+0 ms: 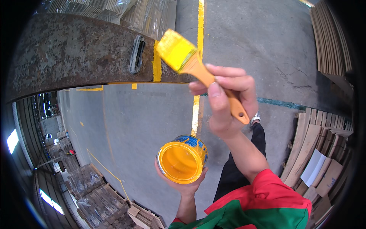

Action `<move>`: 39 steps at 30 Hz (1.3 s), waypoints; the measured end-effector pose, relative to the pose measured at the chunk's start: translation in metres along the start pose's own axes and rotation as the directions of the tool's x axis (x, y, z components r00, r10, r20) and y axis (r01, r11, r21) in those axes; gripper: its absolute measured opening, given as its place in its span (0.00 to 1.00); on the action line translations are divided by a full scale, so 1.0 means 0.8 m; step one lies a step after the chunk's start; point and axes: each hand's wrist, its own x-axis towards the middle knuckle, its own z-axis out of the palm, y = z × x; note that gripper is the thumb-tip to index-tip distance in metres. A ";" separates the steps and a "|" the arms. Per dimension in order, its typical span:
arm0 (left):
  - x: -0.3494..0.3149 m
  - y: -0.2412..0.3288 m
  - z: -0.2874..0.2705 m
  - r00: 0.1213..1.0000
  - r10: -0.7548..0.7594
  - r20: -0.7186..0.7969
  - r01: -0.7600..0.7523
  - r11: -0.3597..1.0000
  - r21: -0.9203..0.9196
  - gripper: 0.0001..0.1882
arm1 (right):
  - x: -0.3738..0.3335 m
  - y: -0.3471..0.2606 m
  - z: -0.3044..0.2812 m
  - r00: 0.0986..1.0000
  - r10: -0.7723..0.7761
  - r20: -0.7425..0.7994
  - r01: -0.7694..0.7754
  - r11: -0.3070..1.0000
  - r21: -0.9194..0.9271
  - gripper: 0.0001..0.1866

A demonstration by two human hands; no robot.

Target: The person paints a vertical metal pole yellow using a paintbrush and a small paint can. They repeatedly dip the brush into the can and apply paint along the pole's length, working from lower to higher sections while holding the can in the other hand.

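Yellow-tipped brush (199,70) pinched tight in right hand (223,113); left hand (187,187), fingers spread, cups paint can (196,141). Likely painting; next probably calls for bristles (175,47) on metal beam (84,53) edge.

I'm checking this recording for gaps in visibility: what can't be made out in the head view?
All in the head view:
Left hand: fingers mostly hidden by the paint can.
Brush handle: partly covered by the right hand.
Small red thing, far left: too small to identify.
Stacked brown sheets, upper right: cut off by the dark fisheye rim.
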 end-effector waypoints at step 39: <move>-0.001 0.001 0.002 1.000 -0.014 -0.007 0.014 1.000 -0.025 0.75 | -0.007 -0.013 -0.007 0.983 0.043 0.176 -0.025 0.995 -0.101 0.08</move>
